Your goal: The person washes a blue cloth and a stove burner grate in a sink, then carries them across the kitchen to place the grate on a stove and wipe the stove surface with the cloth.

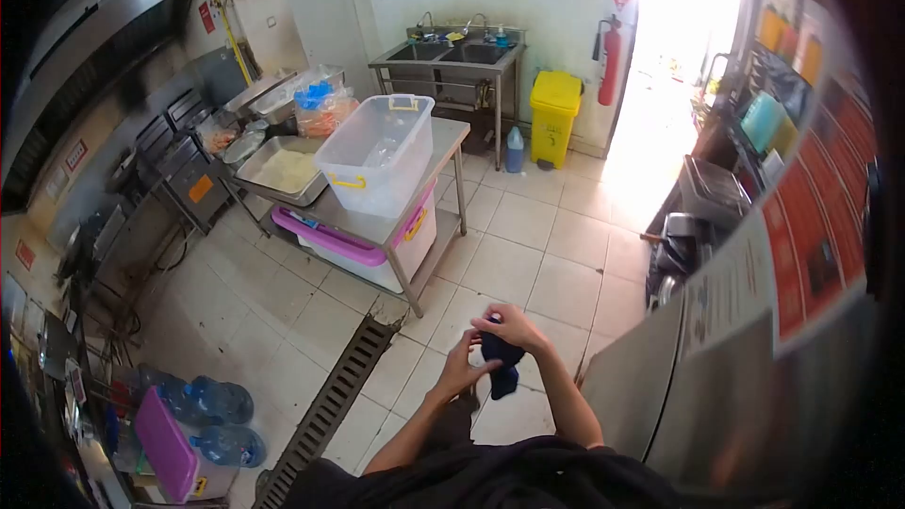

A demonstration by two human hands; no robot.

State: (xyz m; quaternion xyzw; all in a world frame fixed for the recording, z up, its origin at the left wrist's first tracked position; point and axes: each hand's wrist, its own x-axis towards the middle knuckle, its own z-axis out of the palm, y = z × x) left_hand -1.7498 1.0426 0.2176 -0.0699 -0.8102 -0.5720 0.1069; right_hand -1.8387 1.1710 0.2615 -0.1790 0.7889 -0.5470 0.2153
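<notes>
In front of my body, low in the head view, a dark navy piece of cloth [504,381] is bunched up between my hands, its lower end hanging loose. My right hand [515,328] is closed around its upper part. From the other side my left hand [457,369] grips its edge with curled fingers. The folds hide what kind of cloth item it is. Below the hands lie pale floor tiles.
A steel table [451,143] bears a clear plastic bin [372,165] and a tray [283,190]. Beyond stand a sink [443,61] and a yellow trash bin [554,123]. A floor drain [330,405] runs left; a steel cabinet [622,386] stands close right. Water jugs [226,443] lie lower left.
</notes>
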